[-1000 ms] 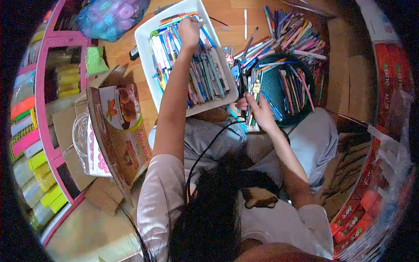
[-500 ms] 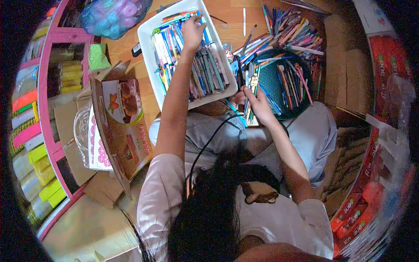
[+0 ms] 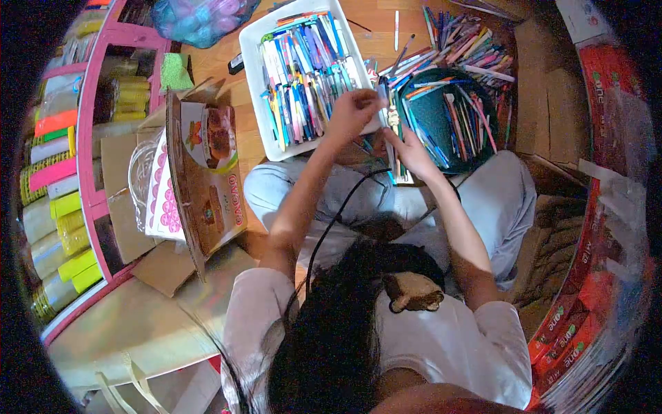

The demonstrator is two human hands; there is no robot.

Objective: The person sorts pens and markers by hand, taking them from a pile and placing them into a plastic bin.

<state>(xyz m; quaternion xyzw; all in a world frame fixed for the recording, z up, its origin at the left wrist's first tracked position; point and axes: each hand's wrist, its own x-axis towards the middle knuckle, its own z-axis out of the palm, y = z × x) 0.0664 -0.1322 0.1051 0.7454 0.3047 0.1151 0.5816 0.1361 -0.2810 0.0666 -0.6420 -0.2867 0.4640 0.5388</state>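
My right hand (image 3: pixel 410 155) is closed around a small bunch of pens (image 3: pixel 394 124), one of them with a cream-coloured figure on it. At the upper end of that bunch, my left hand (image 3: pixel 353 116) has its fingers pinched on a pen, whose lower part I cannot make out among the others. Left of the bunch, a white tray (image 3: pixel 253 86) holds rows of many pens lying side by side. On the right, a dark green round basket (image 3: pixel 431 114) has pens and pencils lying loosely in it.
A big heap of loose pens (image 3: pixel 465 45) spreads over the wooden floor behind the basket. An open cardboard box (image 3: pixel 207 179) stands at left, beside a pink shelf (image 3: pixel 89 165). Red packages (image 3: pixel 586 276) line the right side. A bag of colourful balls (image 3: pixel 203 21) lies at the back.
My left hand has moved from the far part of the white tray back to the pens in my right hand. My right hand still grips the bunch. The view has shifted slightly.
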